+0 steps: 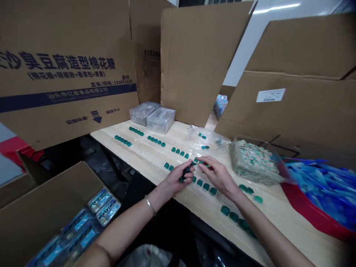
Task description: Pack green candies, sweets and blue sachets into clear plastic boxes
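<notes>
My left hand (178,180), a bracelet at its wrist, is closed around small dark green pieces (183,177). Its thumb and index finger hold one more green piece (194,163) up at the fingertips. My right hand (218,174) meets it there with thumb and fingers pinched together; what lies in that pinch is too small to make out. Around both hands, short rows of green pieces (206,186) lie on the wooden table (155,168). Another row (233,216) lies under my right forearm, partly hidden by it.
Clear plastic trays (160,119) stand at the back. A clear bag (213,142) with green pieces lies beyond my hands. To the right are a tub of small packets (257,161) and a red basin (308,211) of blue items. A carton (52,207) holds boxed packs lower left.
</notes>
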